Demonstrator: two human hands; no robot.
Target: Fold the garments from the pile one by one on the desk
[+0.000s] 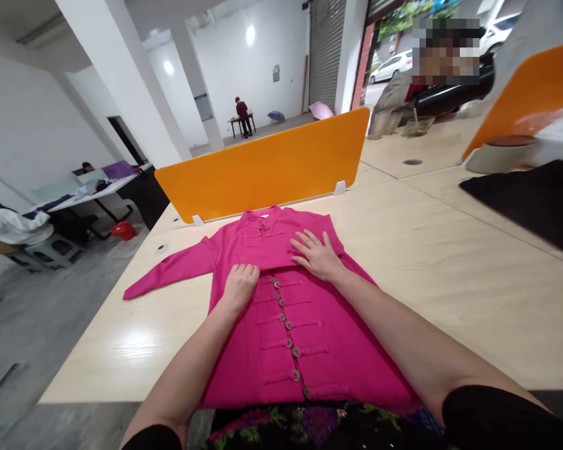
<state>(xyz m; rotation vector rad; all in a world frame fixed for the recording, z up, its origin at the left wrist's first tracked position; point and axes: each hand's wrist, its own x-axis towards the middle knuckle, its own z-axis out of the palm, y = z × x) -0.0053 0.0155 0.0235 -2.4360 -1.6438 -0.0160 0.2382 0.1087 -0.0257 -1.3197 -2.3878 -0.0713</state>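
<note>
A bright pink jacket lies front side up on the table, its collar at the far end. Round metal-looking buttons on corded loops run down its middle. One sleeve stretches out to the left, while the other sleeve is folded across the chest. My left hand is closed, its fingers curled on the folded sleeve's end near the left side. Flat on that same sleeve, towards the right shoulder, rests my right hand, fingers spread.
An orange divider stands along the table behind the collar. Black cloth lies at the right, near a roll-like object. Across the divider a person sits at the back right. Other people are farther off, by a red bucket and tables.
</note>
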